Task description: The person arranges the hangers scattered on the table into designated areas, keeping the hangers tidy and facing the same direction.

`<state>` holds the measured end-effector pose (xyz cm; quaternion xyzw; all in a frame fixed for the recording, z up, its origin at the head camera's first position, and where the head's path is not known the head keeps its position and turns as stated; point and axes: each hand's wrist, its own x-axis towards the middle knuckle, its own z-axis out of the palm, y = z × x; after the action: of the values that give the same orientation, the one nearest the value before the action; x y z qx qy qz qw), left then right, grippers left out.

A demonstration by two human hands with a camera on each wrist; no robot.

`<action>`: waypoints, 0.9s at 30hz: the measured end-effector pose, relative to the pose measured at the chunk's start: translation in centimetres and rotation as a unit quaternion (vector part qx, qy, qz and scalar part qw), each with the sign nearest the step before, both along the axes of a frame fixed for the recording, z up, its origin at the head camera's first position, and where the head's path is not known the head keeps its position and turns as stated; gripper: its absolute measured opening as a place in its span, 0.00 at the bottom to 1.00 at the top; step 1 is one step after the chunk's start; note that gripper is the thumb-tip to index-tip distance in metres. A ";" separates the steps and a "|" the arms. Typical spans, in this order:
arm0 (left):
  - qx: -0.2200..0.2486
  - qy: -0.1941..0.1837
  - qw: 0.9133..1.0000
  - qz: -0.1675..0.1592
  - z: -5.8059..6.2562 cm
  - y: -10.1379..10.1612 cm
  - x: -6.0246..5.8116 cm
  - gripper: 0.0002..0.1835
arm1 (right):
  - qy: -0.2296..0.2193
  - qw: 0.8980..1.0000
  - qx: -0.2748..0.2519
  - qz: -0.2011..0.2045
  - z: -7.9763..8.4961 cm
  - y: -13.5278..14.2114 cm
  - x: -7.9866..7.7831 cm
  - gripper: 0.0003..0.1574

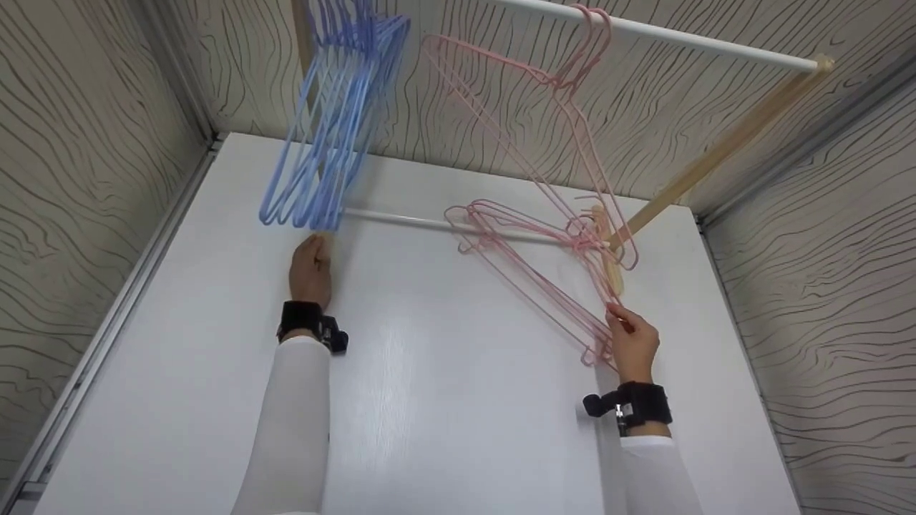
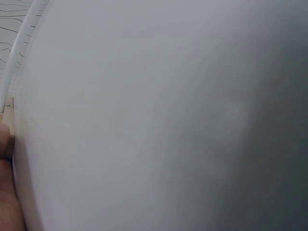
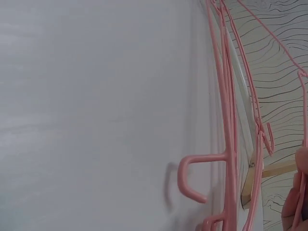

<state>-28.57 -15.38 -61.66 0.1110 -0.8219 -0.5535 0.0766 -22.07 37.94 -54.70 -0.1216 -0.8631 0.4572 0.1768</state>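
My left hand (image 1: 310,275), at the left edge of the left wrist view, has its fingers curled at the wooden foot (image 2: 8,118) of a small clothes rack. Just above it, blue hangers (image 1: 322,143) hang bunched together on the rack's left end. On the right, my right hand (image 1: 633,343) pinches the wire of a pink hanger (image 3: 304,110) between thumb and fingers. Several more pink hangers (image 1: 537,286) lie stacked on the white table beside that hand, their small side hooks showing in the right wrist view. Other pink hangers (image 1: 501,136) hang from the top rail.
The rack's white top rail (image 1: 687,39) joins a slanted wooden post (image 1: 715,161) at the right. A lower white rail (image 1: 422,222) runs close over the white table (image 1: 444,400). Wood-grain patterned panels (image 1: 823,300) surround the table on three sides.
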 end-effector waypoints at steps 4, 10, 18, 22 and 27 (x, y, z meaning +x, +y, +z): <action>-0.002 0.001 1.000 -0.001 0.0 0.0 0.0 0.25 | -0.002 1.000 -0.025 0.010 0.4 -0.1 0.1 0.14; -0.006 0.002 1.000 0.000 0.1 0.0 0.0 0.25 | -0.008 0.999 -0.050 0.021 2.6 -1.2 0.3 0.15; -0.008 -0.004 1.000 -0.006 0.1 -0.1 -0.1 0.25 | 0.020 0.998 -0.035 0.056 5.9 -3.2 1.0 0.14; -0.006 -0.005 1.000 -0.009 0.2 -0.1 -0.1 0.25 | 0.010 0.998 -0.042 0.047 6.8 -3.4 1.0 0.15; 0.002 -0.009 1.000 -0.005 0.3 -0.1 0.0 0.25 | 0.020 0.997 -0.057 0.042 7.9 -3.6 0.7 0.15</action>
<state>-28.61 -15.44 -61.40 0.1119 -0.8218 -0.5548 0.0659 -21.35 34.39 -46.82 -0.0861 -0.8361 0.5153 0.1673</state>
